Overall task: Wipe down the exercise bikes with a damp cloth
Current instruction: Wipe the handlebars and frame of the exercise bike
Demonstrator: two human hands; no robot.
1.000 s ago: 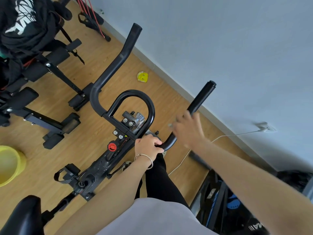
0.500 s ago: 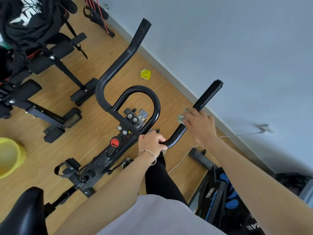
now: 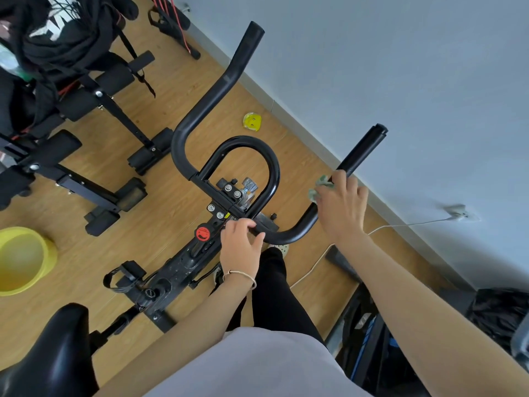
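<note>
1. Two hands are on the handlebar [image 3: 212, 96].
2. Right hand [image 3: 342, 209] fingers curl round its right arm, pressing the cloth [image 3: 320, 187] there.
3. Left hand [image 3: 240, 244] fingers curl over its centre.

A pale blue-grey wall [image 3: 400, 67] meets a light wood-plank floor [image 3: 171, 213] along a grey skirting board [image 3: 283, 117]. The light is soft and even. A black padded workout bench [image 3: 86, 104] stands at the left with dark clothing [image 3: 57, 32] heaped on it, and a yellow bucket [image 3: 23, 259] sits nearby. A white cable [image 3: 312, 267] runs to a wall socket [image 3: 458, 212].
</note>
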